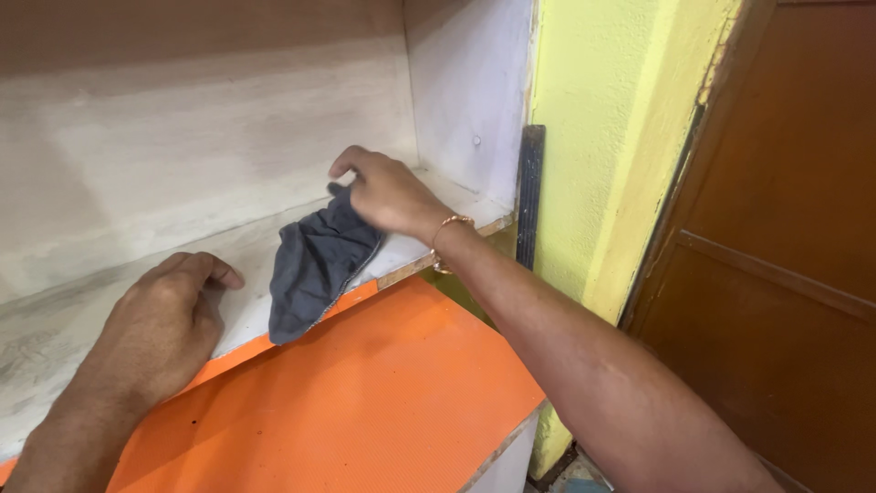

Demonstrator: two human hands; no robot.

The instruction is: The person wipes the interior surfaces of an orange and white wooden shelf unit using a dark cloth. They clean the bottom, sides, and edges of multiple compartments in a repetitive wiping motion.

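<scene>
Cloth, dark grey and crumpled, lies on the pale shelf, its lower end hanging over the front edge onto the orange mat. Your right hand rests on the cloth's top end, fingers bent and pinching the fabric against the shelf. A gold bangle sits on that wrist. Your left hand lies flat at the shelf edge, just left of the cloth and not touching it, fingers close together and curled slightly, holding nothing. The shelf compartment holds only the cloth. A black strip stands upright against the yellow wall, beside a brown door.
</scene>
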